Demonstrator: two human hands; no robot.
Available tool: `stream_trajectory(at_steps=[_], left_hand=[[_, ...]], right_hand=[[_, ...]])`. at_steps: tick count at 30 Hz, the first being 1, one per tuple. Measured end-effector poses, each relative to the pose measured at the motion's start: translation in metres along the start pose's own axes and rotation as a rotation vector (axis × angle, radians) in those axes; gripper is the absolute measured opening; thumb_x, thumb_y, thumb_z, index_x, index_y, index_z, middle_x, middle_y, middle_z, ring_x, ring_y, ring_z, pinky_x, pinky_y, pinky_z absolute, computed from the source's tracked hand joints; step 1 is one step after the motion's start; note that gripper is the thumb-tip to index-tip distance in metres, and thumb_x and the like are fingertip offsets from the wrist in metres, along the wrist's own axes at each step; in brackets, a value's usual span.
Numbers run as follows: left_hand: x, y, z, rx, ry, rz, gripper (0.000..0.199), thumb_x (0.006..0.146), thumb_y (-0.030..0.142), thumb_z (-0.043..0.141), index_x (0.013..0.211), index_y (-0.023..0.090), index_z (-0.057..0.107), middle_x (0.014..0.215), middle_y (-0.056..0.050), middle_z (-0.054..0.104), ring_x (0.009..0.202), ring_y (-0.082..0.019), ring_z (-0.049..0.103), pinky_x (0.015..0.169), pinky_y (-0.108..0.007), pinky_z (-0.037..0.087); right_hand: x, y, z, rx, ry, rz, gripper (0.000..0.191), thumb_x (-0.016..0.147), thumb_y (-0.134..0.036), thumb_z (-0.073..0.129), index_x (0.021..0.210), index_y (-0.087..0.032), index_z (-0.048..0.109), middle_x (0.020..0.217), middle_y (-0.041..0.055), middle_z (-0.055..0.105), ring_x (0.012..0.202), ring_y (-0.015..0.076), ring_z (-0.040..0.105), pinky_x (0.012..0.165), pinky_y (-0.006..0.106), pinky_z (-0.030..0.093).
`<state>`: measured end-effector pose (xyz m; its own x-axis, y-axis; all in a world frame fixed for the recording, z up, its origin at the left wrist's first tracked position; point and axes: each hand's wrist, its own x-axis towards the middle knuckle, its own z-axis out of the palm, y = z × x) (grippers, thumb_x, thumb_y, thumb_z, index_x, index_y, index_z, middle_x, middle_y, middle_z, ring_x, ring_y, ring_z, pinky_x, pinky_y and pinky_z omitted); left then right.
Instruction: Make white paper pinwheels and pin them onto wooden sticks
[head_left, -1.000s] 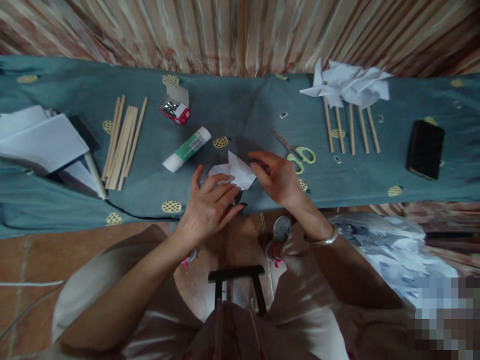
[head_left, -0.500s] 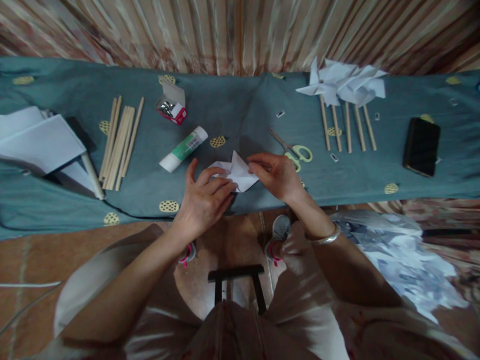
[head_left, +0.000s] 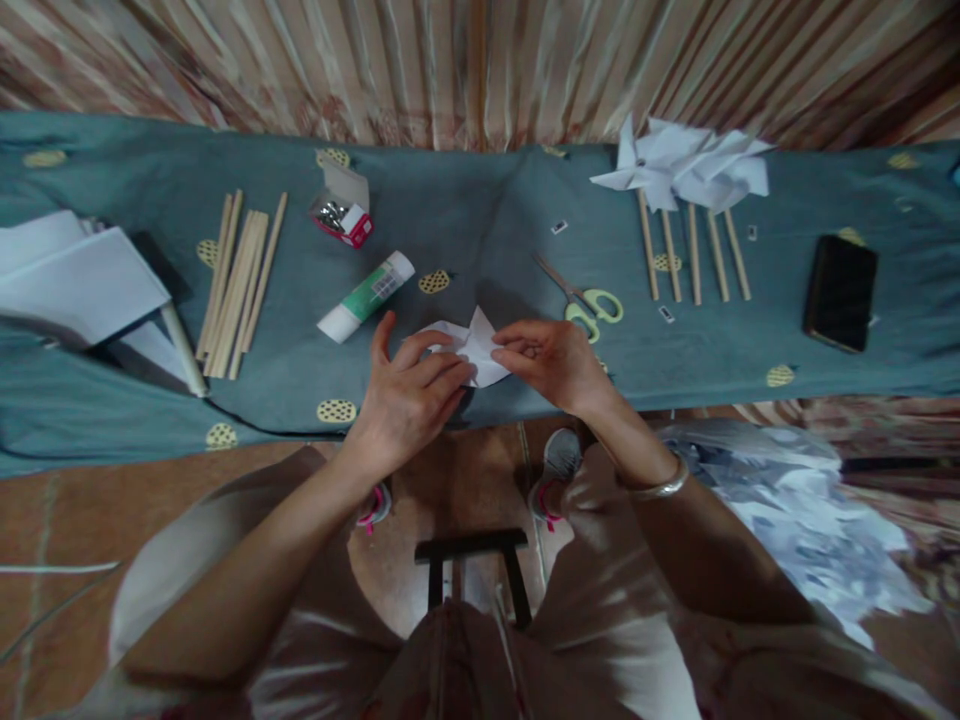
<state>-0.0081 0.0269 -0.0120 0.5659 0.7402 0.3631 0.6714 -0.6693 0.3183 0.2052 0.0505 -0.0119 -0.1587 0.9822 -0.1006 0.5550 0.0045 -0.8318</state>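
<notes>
White paper [head_left: 482, 366], folded, dead centre of the frame over the counter [head_left: 495, 220], and both hands are on it! At its right edge, the right hand [head_left: 556, 362]: thumb and forefinger clamped there, the paper's raised point just left of that grip. Across its left part, the left hand [head_left: 405, 402], fingers spread, tips on the paper; whether that grip pinches or merely presses, I can't tell. Glue [head_left: 366, 297] lies just up-left of it, scissors [head_left: 592, 306] just above the right, pinwheels [head_left: 690, 168] at upper right.
</notes>
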Motion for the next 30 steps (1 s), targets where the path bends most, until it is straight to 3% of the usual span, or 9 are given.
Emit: stream_trajectory(at_steps=[10, 14, 17, 20, 22, 26, 30], left_hand=[[-0.006, 0.004, -0.004, 0.025, 0.021, 0.063, 0.020, 0.093, 0.016, 0.055, 0.105, 0.027, 0.067, 0.100, 0.000, 0.075, 0.115, -0.025, 0.062, 0.116, -0.067, 0.022], [-0.005, 0.002, -0.008, -0.002, 0.043, 0.042, 0.020, 0.093, 0.017, 0.056, 0.104, 0.027, 0.068, 0.097, 0.000, 0.075, 0.114, -0.025, 0.062, 0.117, -0.065, 0.022], [-0.001, -0.002, -0.015, -0.042, 0.052, -0.033, 0.021, 0.091, 0.019, 0.057, 0.104, 0.030, 0.070, 0.097, -0.001, 0.075, 0.115, -0.026, 0.061, 0.116, -0.063, 0.024], [0.003, -0.005, -0.021, -0.078, 0.066, -0.074, 0.020, 0.092, 0.023, 0.056, 0.104, 0.028, 0.070, 0.100, -0.002, 0.075, 0.115, -0.027, 0.060, 0.113, -0.060, 0.031], [0.004, -0.005, -0.023, -0.091, 0.092, -0.071, 0.018, 0.093, 0.025, 0.056, 0.103, 0.027, 0.070, 0.099, -0.003, 0.075, 0.114, -0.026, 0.061, 0.112, -0.059, 0.033], [0.003, -0.005, -0.022, -0.059, 0.142, 0.005, 0.014, 0.094, 0.024, 0.056, 0.103, 0.025, 0.068, 0.098, -0.001, 0.075, 0.113, -0.025, 0.062, 0.112, -0.060, 0.033], [0.003, -0.006, -0.018, 0.059, 0.214, 0.111, 0.014, 0.092, 0.018, 0.061, 0.104, 0.025, 0.065, 0.107, 0.001, 0.074, 0.119, -0.023, 0.060, 0.117, -0.062, 0.026]], right_hand=[[-0.024, -0.014, 0.004, 0.009, -0.131, -0.031, 0.014, 0.084, -0.030, 0.065, 0.088, -0.019, 0.074, 0.081, 0.0017, 0.077, 0.073, 0.0165, 0.072, 0.066, 0.026, 0.052], [-0.021, -0.010, -0.004, -0.011, -0.060, -0.100, 0.020, 0.089, -0.026, 0.055, 0.098, -0.019, 0.072, 0.084, 0.0013, 0.076, 0.073, 0.0150, 0.069, 0.068, 0.027, 0.052], [-0.020, -0.005, -0.010, -0.095, -0.031, -0.259, 0.035, 0.082, -0.013, 0.052, 0.113, -0.020, 0.067, 0.112, 0.0055, 0.072, 0.098, 0.0188, 0.068, 0.085, 0.034, 0.053], [-0.022, -0.005, -0.009, -0.191, -0.040, -0.400, 0.046, 0.078, -0.012, 0.056, 0.122, -0.021, 0.060, 0.138, 0.0101, 0.058, 0.127, 0.0243, 0.054, 0.106, 0.045, 0.045], [-0.023, -0.007, -0.007, -0.205, -0.024, -0.416, 0.041, 0.081, -0.016, 0.060, 0.122, -0.021, 0.059, 0.141, 0.0114, 0.054, 0.132, 0.0251, 0.050, 0.109, 0.048, 0.042], [-0.024, -0.011, -0.006, -0.150, 0.038, -0.441, 0.018, 0.088, -0.018, 0.057, 0.103, -0.024, 0.064, 0.134, 0.0069, 0.060, 0.125, 0.0224, 0.055, 0.106, 0.046, 0.045], [-0.026, -0.013, -0.009, -0.184, 0.107, -0.530, 0.014, 0.090, -0.016, 0.055, 0.097, -0.024, 0.065, 0.124, 0.0053, 0.065, 0.117, 0.0213, 0.060, 0.100, 0.043, 0.050]])
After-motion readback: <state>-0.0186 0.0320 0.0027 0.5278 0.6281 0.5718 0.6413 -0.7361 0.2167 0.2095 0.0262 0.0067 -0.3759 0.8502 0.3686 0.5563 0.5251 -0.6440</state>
